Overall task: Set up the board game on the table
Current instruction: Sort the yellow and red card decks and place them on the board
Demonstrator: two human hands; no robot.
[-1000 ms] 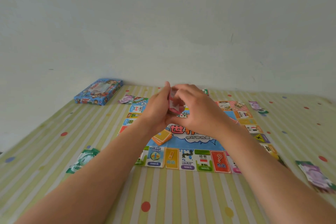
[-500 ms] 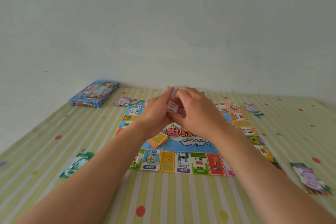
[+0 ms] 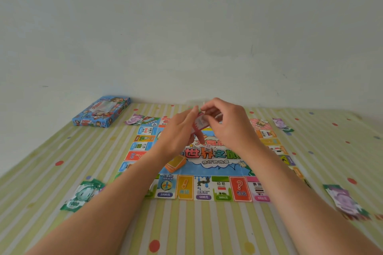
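1. Here, both hands meet over the middle of the board (image 3: 207, 188); the left hand (image 3: 176, 130) pinches a small stack of red cards (image 3: 200, 124) from its side, and the right hand (image 3: 230, 128) curls its fingers over the stack's top edge and grips it too.
2. The stack is held tilted and clear of the board, not resting on it; I judge the hands are squaring or sorting the cards before laying them down as a deck.
3. Below the grip and a little toward the person, a white die (image 3: 208, 148) sits on the board's centre picture; lower and to the left of the grip lies an orange card stack (image 3: 175, 163), so the red cards likely belong in a matching spot near the centre.
4. Paper money lies in piles off the board: green notes (image 3: 83, 194) well to the left of the grip and nearer the person; purple notes (image 3: 346, 201) well to the right of it and nearer the person; this looks like one share per player.
5. The game box (image 3: 101, 112) lies flat far to the left of the grip, near the wall; it looks closed, and I cannot tell what is inside.
6. The striped tablecloth (image 3: 207, 230) lies under it all.
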